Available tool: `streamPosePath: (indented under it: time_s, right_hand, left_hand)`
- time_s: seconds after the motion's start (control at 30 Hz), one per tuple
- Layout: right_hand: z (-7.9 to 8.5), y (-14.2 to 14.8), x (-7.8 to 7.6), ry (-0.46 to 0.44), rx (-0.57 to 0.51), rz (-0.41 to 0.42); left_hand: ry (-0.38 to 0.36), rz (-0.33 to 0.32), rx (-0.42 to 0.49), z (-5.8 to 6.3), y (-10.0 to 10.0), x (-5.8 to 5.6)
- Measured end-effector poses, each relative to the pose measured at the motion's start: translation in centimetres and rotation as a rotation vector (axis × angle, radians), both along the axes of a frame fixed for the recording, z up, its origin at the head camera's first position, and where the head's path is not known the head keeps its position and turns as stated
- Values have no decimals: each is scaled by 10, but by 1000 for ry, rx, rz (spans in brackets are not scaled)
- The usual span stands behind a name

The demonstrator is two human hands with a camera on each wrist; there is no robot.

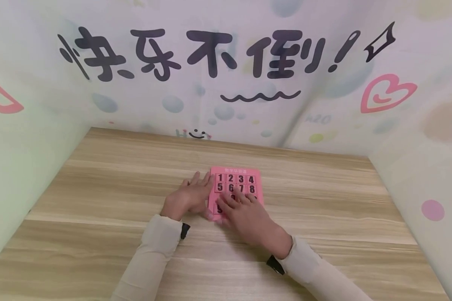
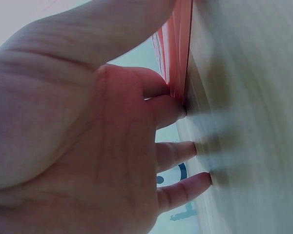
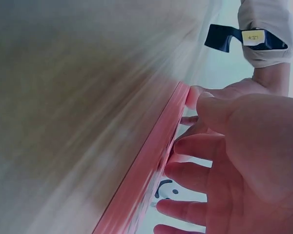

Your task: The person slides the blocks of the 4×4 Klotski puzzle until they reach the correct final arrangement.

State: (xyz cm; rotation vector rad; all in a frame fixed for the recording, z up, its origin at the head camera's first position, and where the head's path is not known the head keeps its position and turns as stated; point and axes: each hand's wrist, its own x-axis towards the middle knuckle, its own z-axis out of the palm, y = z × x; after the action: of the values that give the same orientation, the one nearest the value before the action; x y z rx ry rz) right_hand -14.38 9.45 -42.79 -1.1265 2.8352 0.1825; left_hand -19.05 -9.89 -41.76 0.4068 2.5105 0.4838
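Observation:
A pink number sliding puzzle (image 1: pixel 236 171) lies flat on the wooden table, white lettering along its far rim. Tiles 1 to 4 fill the top row and 5 to 8 the second; the fingers partly cover the lower rows. My left hand (image 1: pixel 190 196) rests against the puzzle's left side, thumb by the near left corner, other fingers spread with tips down on the table (image 2: pixel 254 146). My right hand (image 1: pixel 248 217) lies over the lower part, its extended fingers touching the tiles. In the right wrist view the pink side edge (image 3: pixel 151 161) runs beside the fingers.
Behind the table hangs a white backdrop (image 1: pixel 196 104) with large black characters, bubbles and a smiley. Pale side walls (image 1: pixel 418 175) stand left and right. Dark straps (image 1: pixel 276 265) show at both light sleeve cuffs.

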Motion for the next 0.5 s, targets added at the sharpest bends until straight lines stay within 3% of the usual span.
streamPosePath:
  time_s: [0.5]
  right_hand:
    - [3, 4, 23, 33, -7, 42]
  left_hand:
    - [-13, 23, 14, 0, 0, 1]
